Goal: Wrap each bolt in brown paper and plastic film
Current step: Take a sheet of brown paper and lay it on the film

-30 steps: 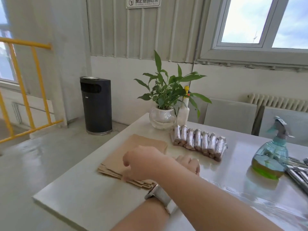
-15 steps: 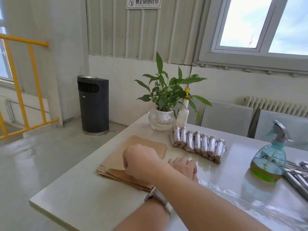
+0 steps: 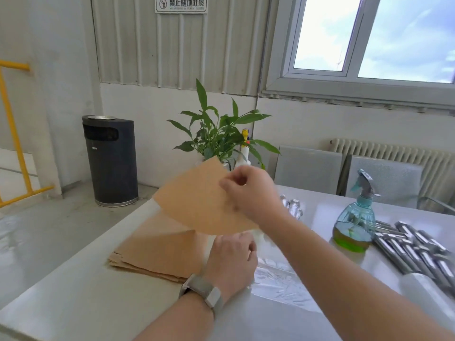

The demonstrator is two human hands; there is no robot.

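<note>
My right hand [image 3: 251, 190] pinches one sheet of brown paper [image 3: 197, 200] by its right edge and holds it in the air above the table. Below it lies the stack of brown paper [image 3: 157, 252]. My left hand [image 3: 231, 259], with a watch on the wrist, rests on the table at the stack's right edge, fingers loosely curled and holding nothing I can see. A clear plastic film [image 3: 283, 279] is spread on the table to its right. Bare metal bolts [image 3: 418, 249] lie at the far right. Wrapped bolts [image 3: 293, 207] peek out behind my right wrist.
A blue spray bottle [image 3: 354, 225] with green liquid stands right of centre. A potted plant [image 3: 221, 136] is at the table's far edge, partly behind the lifted sheet. A black bin [image 3: 110, 161] stands on the floor at the left. Grey chairs [image 3: 307, 168] line the far side.
My right hand has picked one sheet off the stack and lifted it up and to the right. My left hand stays by the stack. The camera has tilted slightly.
</note>
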